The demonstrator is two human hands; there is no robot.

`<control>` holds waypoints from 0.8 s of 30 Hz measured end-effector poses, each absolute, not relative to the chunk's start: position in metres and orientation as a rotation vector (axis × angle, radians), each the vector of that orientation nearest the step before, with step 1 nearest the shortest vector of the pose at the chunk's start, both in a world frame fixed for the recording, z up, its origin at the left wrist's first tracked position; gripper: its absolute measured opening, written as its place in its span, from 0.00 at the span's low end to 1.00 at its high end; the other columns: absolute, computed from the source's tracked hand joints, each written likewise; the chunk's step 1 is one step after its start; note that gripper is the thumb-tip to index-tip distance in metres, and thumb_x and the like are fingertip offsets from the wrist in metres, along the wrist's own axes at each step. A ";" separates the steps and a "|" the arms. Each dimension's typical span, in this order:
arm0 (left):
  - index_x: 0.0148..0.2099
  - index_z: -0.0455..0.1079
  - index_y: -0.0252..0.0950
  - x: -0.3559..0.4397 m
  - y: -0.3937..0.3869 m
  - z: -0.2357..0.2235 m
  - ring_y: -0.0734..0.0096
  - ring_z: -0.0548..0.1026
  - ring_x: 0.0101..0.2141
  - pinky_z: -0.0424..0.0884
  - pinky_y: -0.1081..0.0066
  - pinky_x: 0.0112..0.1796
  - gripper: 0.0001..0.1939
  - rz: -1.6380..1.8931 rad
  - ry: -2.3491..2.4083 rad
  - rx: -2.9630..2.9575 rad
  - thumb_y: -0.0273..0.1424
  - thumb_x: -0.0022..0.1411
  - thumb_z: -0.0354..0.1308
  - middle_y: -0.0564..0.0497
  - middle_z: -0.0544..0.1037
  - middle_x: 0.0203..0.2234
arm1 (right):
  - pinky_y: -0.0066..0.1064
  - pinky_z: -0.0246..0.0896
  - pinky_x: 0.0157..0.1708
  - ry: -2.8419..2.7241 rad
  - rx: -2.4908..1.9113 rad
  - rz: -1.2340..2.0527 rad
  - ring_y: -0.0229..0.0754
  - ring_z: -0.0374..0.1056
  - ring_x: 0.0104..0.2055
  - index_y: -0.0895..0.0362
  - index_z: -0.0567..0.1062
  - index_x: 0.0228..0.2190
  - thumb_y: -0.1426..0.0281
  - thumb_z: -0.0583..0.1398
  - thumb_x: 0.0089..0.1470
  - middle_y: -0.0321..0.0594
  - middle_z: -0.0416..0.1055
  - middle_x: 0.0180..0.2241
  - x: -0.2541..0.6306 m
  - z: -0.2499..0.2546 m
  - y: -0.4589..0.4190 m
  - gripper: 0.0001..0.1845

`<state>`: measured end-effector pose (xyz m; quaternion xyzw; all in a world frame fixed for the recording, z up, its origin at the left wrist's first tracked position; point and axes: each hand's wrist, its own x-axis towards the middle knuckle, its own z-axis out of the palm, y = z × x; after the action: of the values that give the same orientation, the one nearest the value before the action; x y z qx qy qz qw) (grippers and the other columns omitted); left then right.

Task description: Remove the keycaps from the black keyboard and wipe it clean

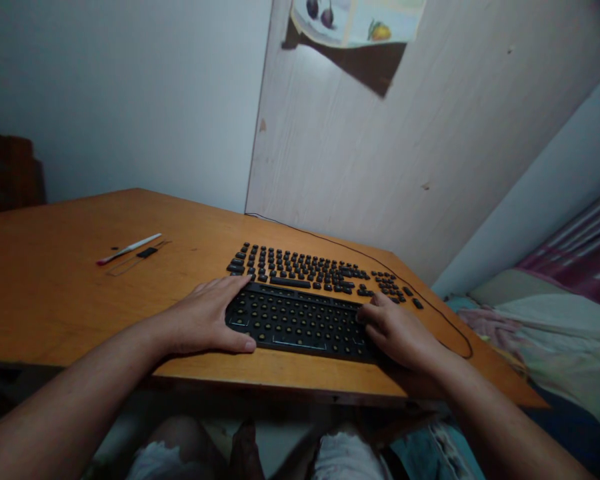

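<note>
A black keyboard (pixel 300 323) with its keycaps off lies near the table's front edge, showing rows of bare yellowish key posts. My left hand (pixel 213 317) grips its left end, thumb along the front edge and fingers at the back edge. Over the keyboard's right part is my right hand (pixel 395 330), its fingers curled together against the key posts; whatever they may hold is hidden. Just behind the keyboard, loose black keycaps (pixel 300 267) stand in rows in keyboard order, with the long space bar keycap (pixel 290 283) in front.
On the table's left lie a white-handled brush (pixel 135 247) with a reddish end and a small black-handled tool (pixel 147 253) with wire loops. A thin black cable (pixel 330 241) runs along the back and right of the wooden table (pixel 55 280). Bedding (pixel 545 333) is at the right.
</note>
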<state>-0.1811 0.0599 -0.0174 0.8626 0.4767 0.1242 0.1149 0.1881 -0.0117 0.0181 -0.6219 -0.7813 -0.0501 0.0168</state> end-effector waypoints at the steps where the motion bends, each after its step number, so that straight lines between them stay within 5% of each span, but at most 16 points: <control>1: 0.70 0.45 0.34 -0.181 0.060 -0.017 0.45 0.53 0.64 0.53 0.55 0.62 0.63 0.365 1.397 2.529 0.63 0.41 0.59 0.38 0.54 0.66 | 0.29 0.56 0.35 -2.424 -1.931 -0.150 0.40 0.65 0.35 0.54 0.75 0.35 0.73 0.56 0.54 0.40 0.63 0.37 0.188 0.018 -0.012 0.08; 13: 0.70 0.46 0.31 -0.182 0.059 -0.018 0.44 0.53 0.64 0.53 0.53 0.62 0.64 0.414 1.364 2.527 0.64 0.41 0.59 0.35 0.54 0.66 | 0.34 0.60 0.42 -2.088 -1.800 -0.075 0.44 0.66 0.40 0.54 0.74 0.35 0.72 0.54 0.54 0.39 0.67 0.35 0.230 0.006 -0.017 0.09; 19: 0.70 0.46 0.31 -0.184 0.060 -0.016 0.45 0.50 0.65 0.51 0.54 0.63 0.62 0.471 1.291 2.515 0.62 0.42 0.60 0.35 0.53 0.66 | 0.34 0.61 0.40 -1.721 -1.634 0.225 0.44 0.68 0.39 0.55 0.73 0.34 0.69 0.54 0.53 0.40 0.71 0.35 0.216 -0.014 -0.031 0.09; 24: 0.66 0.57 0.30 -0.185 0.062 -0.010 0.50 0.60 0.62 0.56 0.55 0.60 0.45 0.776 1.230 2.451 0.55 0.55 0.56 0.35 0.62 0.62 | 0.32 0.61 0.39 -1.644 -1.524 0.302 0.42 0.68 0.37 0.55 0.75 0.33 0.69 0.56 0.52 0.39 0.73 0.34 0.181 -0.019 -0.041 0.09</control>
<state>-0.1851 0.0616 -0.0099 0.8508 0.4270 0.2695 0.1454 0.1807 -0.0411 -0.0191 -0.6096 -0.6576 0.1209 0.4257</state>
